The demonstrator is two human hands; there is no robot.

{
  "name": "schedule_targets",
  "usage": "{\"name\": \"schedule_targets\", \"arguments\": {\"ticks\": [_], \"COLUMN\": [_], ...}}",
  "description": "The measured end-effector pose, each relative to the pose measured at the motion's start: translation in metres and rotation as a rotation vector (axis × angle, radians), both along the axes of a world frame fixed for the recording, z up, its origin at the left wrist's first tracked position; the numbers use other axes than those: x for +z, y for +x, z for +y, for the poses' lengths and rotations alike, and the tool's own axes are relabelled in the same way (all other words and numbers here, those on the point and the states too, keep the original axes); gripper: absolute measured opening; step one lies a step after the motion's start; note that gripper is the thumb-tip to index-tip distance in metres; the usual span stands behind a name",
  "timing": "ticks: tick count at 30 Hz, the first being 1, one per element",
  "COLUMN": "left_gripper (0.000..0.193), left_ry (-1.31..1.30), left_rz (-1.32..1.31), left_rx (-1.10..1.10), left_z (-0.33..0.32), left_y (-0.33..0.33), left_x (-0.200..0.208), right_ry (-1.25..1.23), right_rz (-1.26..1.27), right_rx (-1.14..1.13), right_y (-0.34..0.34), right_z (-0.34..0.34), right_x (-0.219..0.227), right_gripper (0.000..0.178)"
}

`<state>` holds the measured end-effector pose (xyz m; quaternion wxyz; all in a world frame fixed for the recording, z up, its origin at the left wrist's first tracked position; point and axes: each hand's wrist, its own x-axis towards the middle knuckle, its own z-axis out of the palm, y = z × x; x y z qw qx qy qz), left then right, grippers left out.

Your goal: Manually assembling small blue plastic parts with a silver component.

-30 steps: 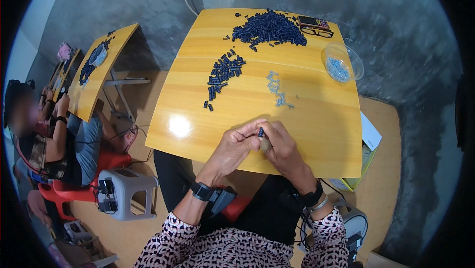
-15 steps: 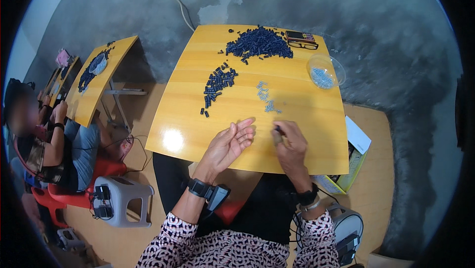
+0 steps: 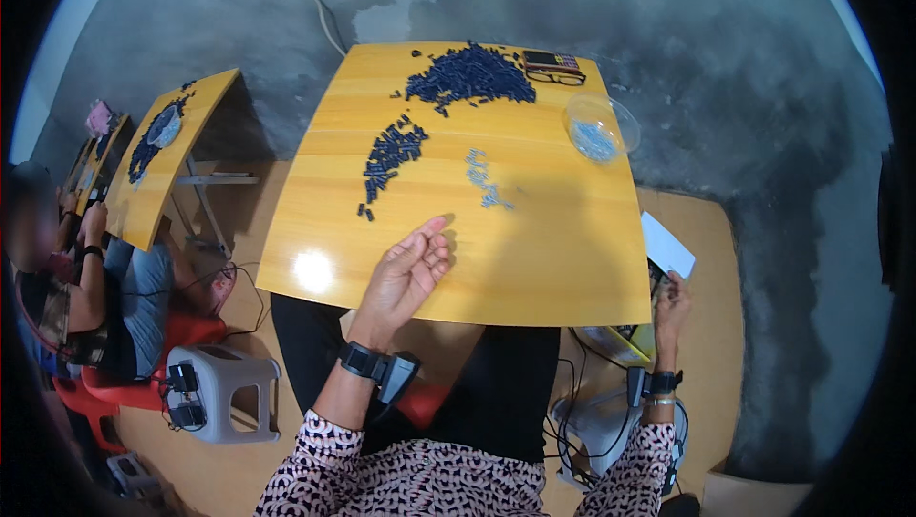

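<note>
My left hand (image 3: 408,269) is held over the near edge of the yellow wooden table (image 3: 563,279), palm turned inward. Its fingers are loosely bent and apart, with nothing visible in them. To the right of the table, my right hand (image 3: 672,305) hangs low over a yellow-green box (image 3: 620,343); its fingers are too small and shaded to tell what they hold. Ahead of my left hand lie a small group of short black cylindrical pieces (image 3: 389,162) and a scatter of small silvery pieces (image 3: 480,174).
A large heap of black pieces (image 3: 468,75) lies at the back, beside dark-framed glasses (image 3: 555,78). A clear round bowl (image 3: 596,135) holds small bluish pieces. A white sheet (image 3: 668,245) stands by the box. Left, a co-worker (image 3: 67,279) sits at another table (image 3: 196,131).
My right hand has gone from above the table, where it pinched a small dark piece, down to the box at the right. My left hand has curled slightly. The view has shifted a little.
</note>
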<state>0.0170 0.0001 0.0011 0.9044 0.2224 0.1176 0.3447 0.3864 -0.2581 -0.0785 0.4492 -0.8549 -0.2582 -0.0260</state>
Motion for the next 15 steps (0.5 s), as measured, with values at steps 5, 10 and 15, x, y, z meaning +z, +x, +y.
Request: {"name": "schedule_targets", "arguments": {"ticks": [5, 10, 15], "left_gripper": [0.039, 0.040, 0.042], "left_ry": [0.009, 0.026, -0.005], "left_rz": [0.007, 0.005, 0.013], "left_rx": [0.009, 0.031, 0.020], "left_z": [0.000, -0.003, -0.005], "left_y": [0.003, 0.002, -0.004], "left_x": [0.000, 0.002, 0.002], "right_ry": [-0.064, -0.014, 0.018], "right_rz": [0.027, -0.114, -0.261], "right_rx": [0.019, -0.085, -0.063], "right_y": [0.047, 0.090, 0.086], "right_z": [-0.025, -0.040, -0.015], "right_x": [-0.090, -0.101, -0.013], "right_gripper": [0.035, 0.031, 0.027]}}
